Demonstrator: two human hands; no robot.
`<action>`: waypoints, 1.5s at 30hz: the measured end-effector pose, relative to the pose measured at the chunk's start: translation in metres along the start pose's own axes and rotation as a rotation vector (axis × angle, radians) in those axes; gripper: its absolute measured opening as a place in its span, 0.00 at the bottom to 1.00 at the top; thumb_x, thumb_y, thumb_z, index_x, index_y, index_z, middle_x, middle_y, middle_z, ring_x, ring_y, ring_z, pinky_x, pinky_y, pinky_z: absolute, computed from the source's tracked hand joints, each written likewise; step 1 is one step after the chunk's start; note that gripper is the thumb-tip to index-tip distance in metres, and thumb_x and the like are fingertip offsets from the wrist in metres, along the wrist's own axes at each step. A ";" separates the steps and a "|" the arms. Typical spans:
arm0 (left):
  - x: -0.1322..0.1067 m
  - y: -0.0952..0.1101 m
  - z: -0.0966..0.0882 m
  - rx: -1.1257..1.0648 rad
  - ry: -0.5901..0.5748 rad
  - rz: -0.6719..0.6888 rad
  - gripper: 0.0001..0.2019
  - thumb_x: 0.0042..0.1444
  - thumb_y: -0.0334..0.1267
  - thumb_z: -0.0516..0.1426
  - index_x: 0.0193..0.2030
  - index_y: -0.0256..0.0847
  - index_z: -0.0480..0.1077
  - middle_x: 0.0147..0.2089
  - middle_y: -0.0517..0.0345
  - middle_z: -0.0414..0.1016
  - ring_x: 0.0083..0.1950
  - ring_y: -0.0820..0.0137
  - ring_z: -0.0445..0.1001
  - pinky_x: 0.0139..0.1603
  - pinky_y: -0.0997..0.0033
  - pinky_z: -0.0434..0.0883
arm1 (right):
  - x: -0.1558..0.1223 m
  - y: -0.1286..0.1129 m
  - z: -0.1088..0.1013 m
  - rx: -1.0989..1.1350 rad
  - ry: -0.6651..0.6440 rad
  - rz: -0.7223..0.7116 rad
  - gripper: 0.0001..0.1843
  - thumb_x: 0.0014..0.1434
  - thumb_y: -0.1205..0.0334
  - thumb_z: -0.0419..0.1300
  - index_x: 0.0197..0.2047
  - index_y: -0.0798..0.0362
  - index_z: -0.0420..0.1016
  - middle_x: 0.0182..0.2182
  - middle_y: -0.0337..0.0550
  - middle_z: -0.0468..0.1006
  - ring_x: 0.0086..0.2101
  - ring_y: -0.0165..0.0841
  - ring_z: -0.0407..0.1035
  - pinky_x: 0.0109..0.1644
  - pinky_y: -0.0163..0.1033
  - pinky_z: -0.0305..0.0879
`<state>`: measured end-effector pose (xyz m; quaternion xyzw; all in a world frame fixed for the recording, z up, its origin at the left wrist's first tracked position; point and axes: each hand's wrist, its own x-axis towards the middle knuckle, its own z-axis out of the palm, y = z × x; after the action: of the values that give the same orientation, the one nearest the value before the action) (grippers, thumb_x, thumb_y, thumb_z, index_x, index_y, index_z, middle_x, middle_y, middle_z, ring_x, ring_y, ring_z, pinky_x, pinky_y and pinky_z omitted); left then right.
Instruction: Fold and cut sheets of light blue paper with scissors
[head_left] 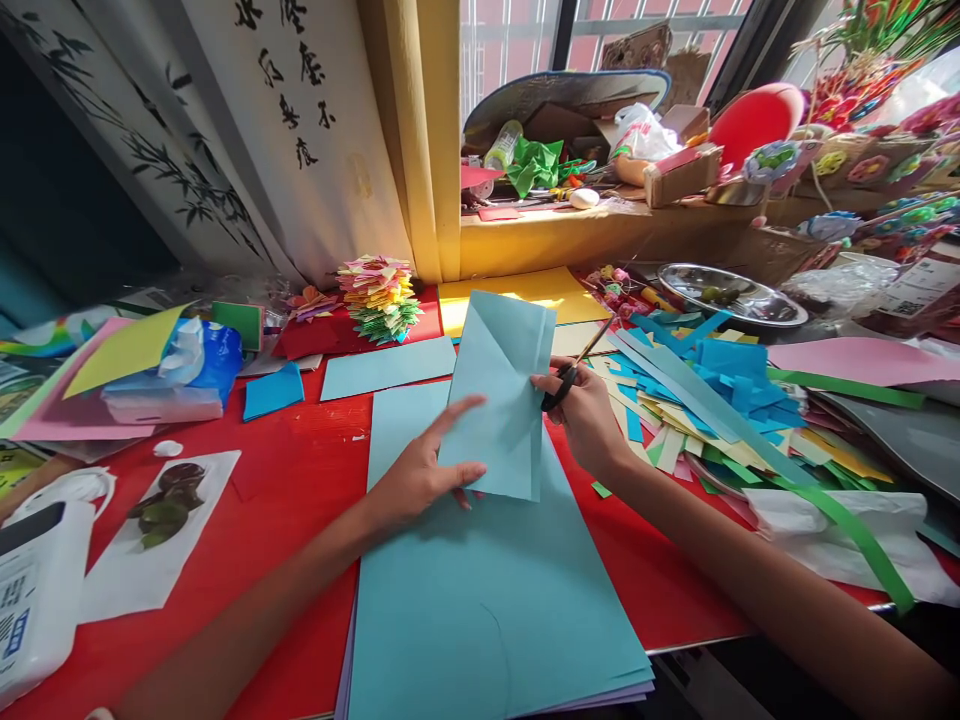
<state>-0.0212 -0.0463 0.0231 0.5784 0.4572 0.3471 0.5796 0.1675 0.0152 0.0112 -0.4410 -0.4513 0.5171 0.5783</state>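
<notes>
The red surface [300,465] carries a stack of pale blue paper [480,590], with lilac sheets showing beneath. Above the stack, a smaller pale blue sheet [506,410] stands tilted, roughly rectangular, with a diagonal crease across its upper part and a straight fold line along its right edge. The left hand [431,465] pinches its left side; the right hand [589,415], fingertips at the right edge, grasps black-handled scissors [562,387].

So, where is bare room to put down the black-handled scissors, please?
Bare red tabletop shows between the white rectangular paper sheet and the light-blue paper stack. The right side is crowded with multicoloured paper strips.
</notes>
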 end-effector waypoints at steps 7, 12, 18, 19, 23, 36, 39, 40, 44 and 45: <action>0.001 -0.001 -0.003 0.070 -0.043 -0.037 0.24 0.49 0.40 0.57 0.56 0.50 0.63 0.48 0.54 0.70 0.27 0.73 0.73 0.23 0.73 0.71 | 0.002 -0.004 -0.002 -0.047 -0.030 -0.015 0.15 0.46 0.58 0.60 0.38 0.52 0.67 0.24 0.34 0.66 0.20 0.24 0.59 0.20 0.31 0.57; 0.004 0.005 -0.016 0.060 0.145 0.045 0.25 0.49 0.41 0.57 0.56 0.49 0.63 0.42 0.55 0.73 0.25 0.75 0.70 0.23 0.74 0.70 | 0.005 -0.019 -0.008 -0.111 -0.150 0.004 0.21 0.51 0.51 0.57 0.44 0.54 0.65 0.24 0.39 0.72 0.25 0.30 0.68 0.22 0.32 0.58; 0.006 0.016 -0.032 0.036 0.487 0.225 0.27 0.47 0.42 0.58 0.57 0.48 0.62 0.40 0.57 0.73 0.25 0.76 0.69 0.24 0.74 0.70 | -0.009 -0.034 -0.005 -0.262 -0.482 0.064 0.21 0.53 0.46 0.54 0.40 0.56 0.72 0.18 0.39 0.70 0.18 0.28 0.63 0.18 0.33 0.53; 0.005 0.018 -0.033 0.032 0.524 0.252 0.27 0.47 0.42 0.58 0.57 0.49 0.62 0.41 0.57 0.73 0.24 0.76 0.68 0.23 0.74 0.70 | -0.011 -0.033 -0.003 -0.296 -0.542 0.096 0.20 0.52 0.46 0.55 0.36 0.56 0.73 0.19 0.40 0.71 0.18 0.27 0.62 0.18 0.33 0.52; 0.002 0.022 -0.031 0.031 0.599 0.316 0.27 0.48 0.42 0.57 0.57 0.50 0.61 0.47 0.56 0.71 0.25 0.77 0.68 0.23 0.74 0.70 | -0.021 -0.029 0.006 -0.438 -0.705 0.222 0.19 0.51 0.47 0.57 0.30 0.56 0.75 0.19 0.40 0.71 0.17 0.24 0.58 0.19 0.33 0.48; -0.006 0.021 -0.010 0.044 0.590 0.287 0.26 0.50 0.42 0.57 0.58 0.51 0.60 0.47 0.58 0.72 0.25 0.76 0.70 0.24 0.73 0.72 | -0.034 -0.025 0.013 -0.402 -0.693 0.239 0.23 0.52 0.47 0.56 0.45 0.55 0.72 0.20 0.36 0.68 0.19 0.24 0.60 0.22 0.33 0.53; -0.006 0.020 -0.009 0.043 0.578 0.306 0.25 0.51 0.41 0.56 0.57 0.51 0.61 0.49 0.57 0.70 0.24 0.77 0.70 0.24 0.73 0.73 | -0.033 -0.024 0.013 -0.395 -0.687 0.228 0.24 0.52 0.48 0.57 0.45 0.56 0.72 0.21 0.37 0.68 0.20 0.25 0.61 0.22 0.33 0.53; -0.006 0.019 -0.009 0.042 0.572 0.315 0.25 0.51 0.40 0.56 0.57 0.51 0.61 0.51 0.56 0.69 0.24 0.78 0.70 0.24 0.74 0.73 | -0.033 -0.024 0.012 -0.396 -0.687 0.227 0.24 0.52 0.48 0.57 0.45 0.56 0.72 0.21 0.37 0.68 0.20 0.26 0.62 0.22 0.33 0.53; -0.006 0.017 -0.009 0.046 0.551 0.349 0.24 0.52 0.39 0.56 0.57 0.51 0.60 0.55 0.55 0.66 0.24 0.79 0.70 0.23 0.75 0.73 | -0.033 -0.023 0.011 -0.410 -0.689 0.231 0.22 0.52 0.50 0.57 0.45 0.55 0.72 0.20 0.36 0.67 0.20 0.25 0.61 0.22 0.32 0.53; -0.006 0.017 -0.010 0.045 0.549 0.354 0.24 0.52 0.39 0.56 0.57 0.51 0.60 0.56 0.55 0.65 0.24 0.79 0.70 0.23 0.75 0.73 | -0.033 -0.023 0.011 -0.414 -0.689 0.233 0.21 0.52 0.50 0.57 0.46 0.54 0.72 0.20 0.36 0.67 0.20 0.24 0.60 0.22 0.32 0.53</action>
<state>-0.0300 -0.0471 0.0410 0.5465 0.4963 0.5753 0.3521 0.1594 -0.0190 0.0333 -0.3970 -0.6599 0.5948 0.2304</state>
